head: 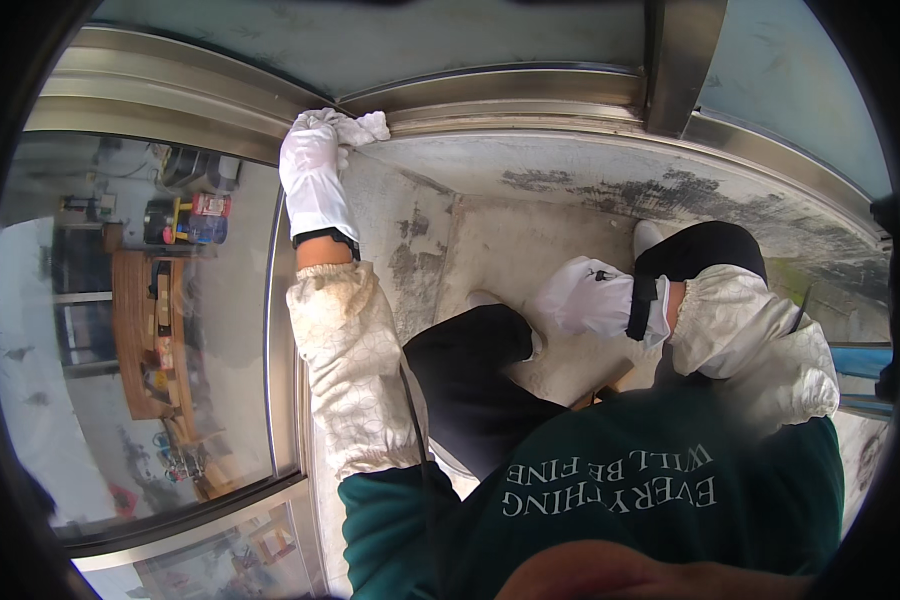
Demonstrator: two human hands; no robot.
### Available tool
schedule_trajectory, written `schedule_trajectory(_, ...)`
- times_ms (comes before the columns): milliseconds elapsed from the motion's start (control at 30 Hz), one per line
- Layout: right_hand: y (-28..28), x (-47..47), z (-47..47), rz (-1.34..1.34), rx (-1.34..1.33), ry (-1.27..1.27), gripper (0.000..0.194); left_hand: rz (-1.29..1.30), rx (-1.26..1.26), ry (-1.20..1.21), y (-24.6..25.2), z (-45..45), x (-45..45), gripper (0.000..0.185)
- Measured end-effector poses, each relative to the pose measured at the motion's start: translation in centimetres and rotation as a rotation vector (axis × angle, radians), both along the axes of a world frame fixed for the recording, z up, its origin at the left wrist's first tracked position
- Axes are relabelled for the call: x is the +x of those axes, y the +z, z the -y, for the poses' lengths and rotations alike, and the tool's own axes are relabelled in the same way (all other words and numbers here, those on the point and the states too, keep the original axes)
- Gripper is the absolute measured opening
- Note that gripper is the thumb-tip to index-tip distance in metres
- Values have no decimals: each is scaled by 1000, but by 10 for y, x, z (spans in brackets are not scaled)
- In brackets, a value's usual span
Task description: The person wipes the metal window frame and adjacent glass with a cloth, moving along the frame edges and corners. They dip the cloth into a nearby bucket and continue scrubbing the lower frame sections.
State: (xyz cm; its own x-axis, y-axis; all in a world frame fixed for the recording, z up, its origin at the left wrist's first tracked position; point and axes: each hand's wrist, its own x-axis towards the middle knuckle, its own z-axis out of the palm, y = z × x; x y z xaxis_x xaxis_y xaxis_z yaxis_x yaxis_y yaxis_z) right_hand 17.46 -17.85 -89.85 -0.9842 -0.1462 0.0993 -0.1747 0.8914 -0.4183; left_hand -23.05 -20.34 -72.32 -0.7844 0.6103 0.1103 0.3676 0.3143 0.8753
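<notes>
My left hand, in a white glove, is up at the corner of the metal window frame. It grips a crumpled white cloth, which lies against the frame's lower rail. My right hand, also in a white glove with a black strap at the wrist, hangs low over the floor between my bent legs. Its fingers are blurred, so whether it holds anything cannot be told. Patterned cream sleeve covers are on both forearms.
A glass pane in a metal frame stands at the left, with a wooden desk seen through it. Ahead is a stained pale wall. A brown wooden object is partly hidden below my right hand.
</notes>
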Motion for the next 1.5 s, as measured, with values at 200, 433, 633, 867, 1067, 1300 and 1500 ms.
schedule_trajectory(200,-51,3,5,123,-37,-61,22,230,-404,61,-30,-42,-50,46)
schedule_trajectory(433,-15,24,-4,159,-119,-13,12,342,-351,9,-28,-32,-31,46)
schedule_trajectory(633,62,38,-19,-59,-71,-38,12,101,-413,-153,-20,-36,-22,41)
schedule_trajectory(867,61,42,-18,7,-92,59,13,-29,-516,-237,-22,-48,26,41)
schedule_trajectory(1067,41,36,-9,20,47,66,14,-2,-581,-269,-29,-67,84,50)
schedule_trajectory(1300,-1,18,-6,-157,261,62,18,-177,-660,-280,-8,-80,189,52)
schedule_trajectory(1500,-30,17,-17,-245,87,114,16,-263,-734,-475,-4,-102,263,46)
